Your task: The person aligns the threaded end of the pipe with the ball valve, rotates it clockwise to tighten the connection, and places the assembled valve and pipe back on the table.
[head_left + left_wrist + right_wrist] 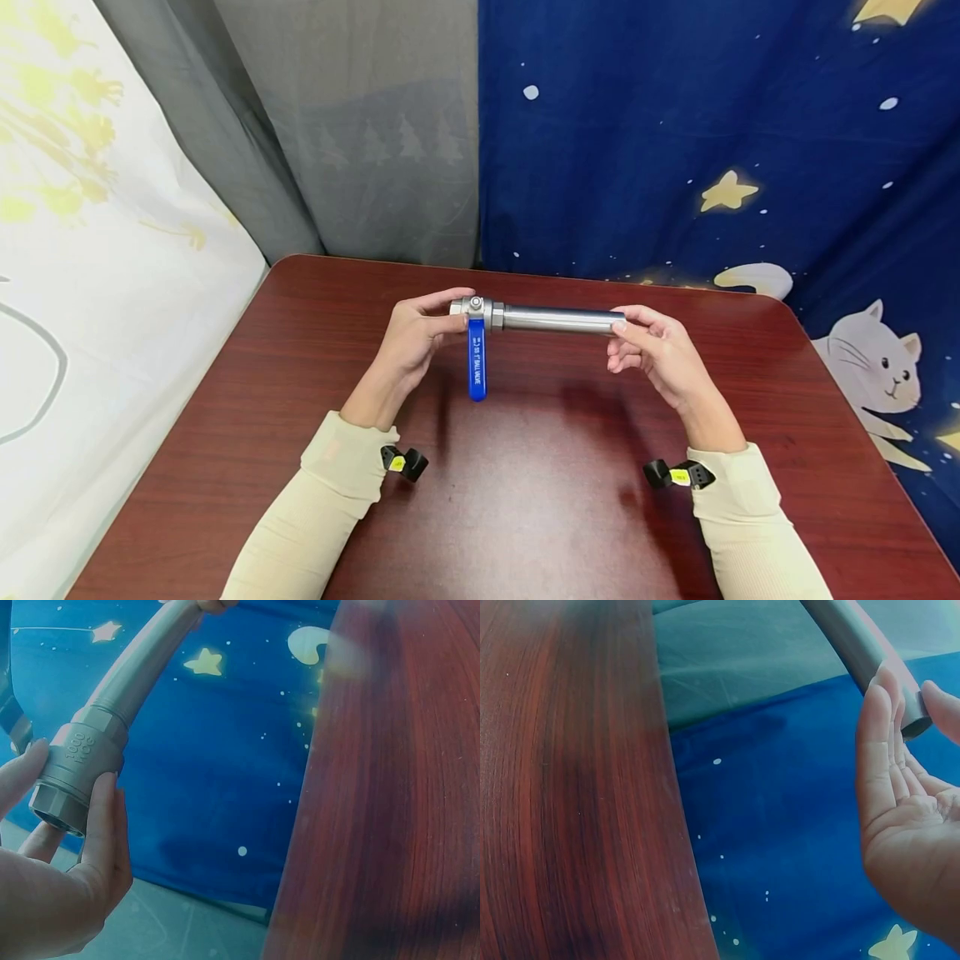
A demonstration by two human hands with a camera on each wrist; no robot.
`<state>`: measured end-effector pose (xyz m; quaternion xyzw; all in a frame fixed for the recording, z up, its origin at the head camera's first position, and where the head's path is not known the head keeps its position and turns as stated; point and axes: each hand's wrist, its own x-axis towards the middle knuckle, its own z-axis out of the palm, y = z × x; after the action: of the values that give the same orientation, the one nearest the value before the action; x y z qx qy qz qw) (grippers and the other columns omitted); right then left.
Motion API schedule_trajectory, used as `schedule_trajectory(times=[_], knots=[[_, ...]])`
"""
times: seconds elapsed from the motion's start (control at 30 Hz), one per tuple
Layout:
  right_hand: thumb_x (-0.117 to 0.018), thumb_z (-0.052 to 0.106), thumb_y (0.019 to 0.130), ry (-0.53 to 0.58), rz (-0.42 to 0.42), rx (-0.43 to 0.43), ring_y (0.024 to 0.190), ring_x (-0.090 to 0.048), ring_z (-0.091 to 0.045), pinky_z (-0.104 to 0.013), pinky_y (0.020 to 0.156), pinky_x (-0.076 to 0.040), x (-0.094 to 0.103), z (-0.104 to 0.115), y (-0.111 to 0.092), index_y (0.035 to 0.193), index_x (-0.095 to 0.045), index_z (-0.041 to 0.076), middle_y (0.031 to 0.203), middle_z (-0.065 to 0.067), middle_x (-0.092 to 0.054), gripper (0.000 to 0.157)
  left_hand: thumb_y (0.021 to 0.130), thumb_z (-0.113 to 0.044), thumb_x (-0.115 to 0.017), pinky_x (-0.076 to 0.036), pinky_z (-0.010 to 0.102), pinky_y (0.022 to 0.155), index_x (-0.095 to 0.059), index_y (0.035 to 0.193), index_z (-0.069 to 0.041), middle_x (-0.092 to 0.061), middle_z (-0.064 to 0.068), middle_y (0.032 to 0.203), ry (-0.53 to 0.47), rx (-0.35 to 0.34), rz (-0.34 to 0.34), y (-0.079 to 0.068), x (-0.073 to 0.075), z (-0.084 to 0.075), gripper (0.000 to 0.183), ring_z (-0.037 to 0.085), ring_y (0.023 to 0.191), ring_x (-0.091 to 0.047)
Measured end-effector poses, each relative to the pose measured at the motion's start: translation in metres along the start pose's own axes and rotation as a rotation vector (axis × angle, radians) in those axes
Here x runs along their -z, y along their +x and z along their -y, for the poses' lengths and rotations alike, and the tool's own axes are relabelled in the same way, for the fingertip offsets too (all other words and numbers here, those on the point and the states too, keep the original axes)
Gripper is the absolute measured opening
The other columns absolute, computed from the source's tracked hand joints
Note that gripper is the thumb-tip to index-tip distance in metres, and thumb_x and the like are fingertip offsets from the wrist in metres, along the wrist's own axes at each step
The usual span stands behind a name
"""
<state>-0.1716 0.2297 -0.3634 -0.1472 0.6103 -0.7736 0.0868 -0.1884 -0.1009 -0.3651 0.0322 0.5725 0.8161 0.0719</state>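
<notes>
A metal ball valve [487,312] with a long blue lever handle [477,360] is joined to a shiny steel pipe [558,320]. Both are held level above the table. My left hand [412,337] grips the valve body at its left end, thumb in front and fingers behind; raised lettering shows on the valve [82,754] in the left wrist view. With thumb and fingers, my right hand [663,350] pinches the pipe's far right end. That end is open and hollow on the pipe [877,664] in the right wrist view. The blue lever points toward me.
Below the hands spreads a reddish-brown wooden table [510,500]. Behind it hang a grey curtain [360,125] and a blue curtain [637,125] with stars and a cat. A white patterned cloth [97,333] hangs on the left. Each wrist wears a small black camera [408,463].
</notes>
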Motion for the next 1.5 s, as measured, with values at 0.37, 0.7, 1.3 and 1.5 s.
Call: schedule_trajectory(times=[0.37,0.7,1.3,1.5], knots=[[-0.055,0.013,0.099,-0.055,-0.072,-0.035,0.056,-0.068,-0.017,-0.029,0.058,-0.059,-0.0023,-0.001,0.0027,0.089,-0.062,0.007,0.067,-0.007,-0.068,0.014,0.08,0.011,-0.066,-0.059,0.031,0.077,-0.063,0.122,0.008,-0.063,0.016,0.111,0.021,-0.015,0.014,0.0015,-0.001,-0.0015,0.042,0.017,0.079,-0.069],[-0.056,0.023,0.099,-0.118,-0.116,-0.106,0.054,-0.067,-0.016,-0.029,0.056,-0.058,-0.0042,0.0019,0.0023,0.085,-0.062,0.005,0.065,-0.006,-0.067,0.024,0.08,0.01,-0.067,-0.058,0.033,0.079,-0.063,0.122,0.007,-0.062,0.016,0.112,0.032,-0.012,0.016,-0.0001,-0.0009,-0.0021,0.042,0.017,0.079,-0.068],[-0.058,-0.01,0.09,-0.069,0.059,-0.005,0.071,-0.07,-0.024,-0.036,0.071,-0.06,-0.0008,0.0007,-0.0032,0.128,-0.049,0.004,0.084,-0.013,-0.069,0.041,0.082,0.01,-0.066,-0.059,0.029,0.076,-0.062,0.123,0.008,-0.061,0.016,0.114,0.029,-0.021,0.0,-0.0034,-0.0001,-0.0038,0.041,0.016,0.079,-0.068],[-0.057,-0.01,0.091,-0.055,0.055,-0.007,0.067,-0.07,-0.021,-0.033,0.068,-0.06,-0.0001,0.0007,-0.0033,0.121,-0.054,0.003,0.081,-0.011,-0.069,0.033,0.081,0.01,-0.066,-0.059,0.03,0.076,-0.062,0.123,0.008,-0.06,0.016,0.115,0.024,-0.018,0.001,-0.0044,-0.0011,-0.0055,0.042,0.016,0.079,-0.068]])
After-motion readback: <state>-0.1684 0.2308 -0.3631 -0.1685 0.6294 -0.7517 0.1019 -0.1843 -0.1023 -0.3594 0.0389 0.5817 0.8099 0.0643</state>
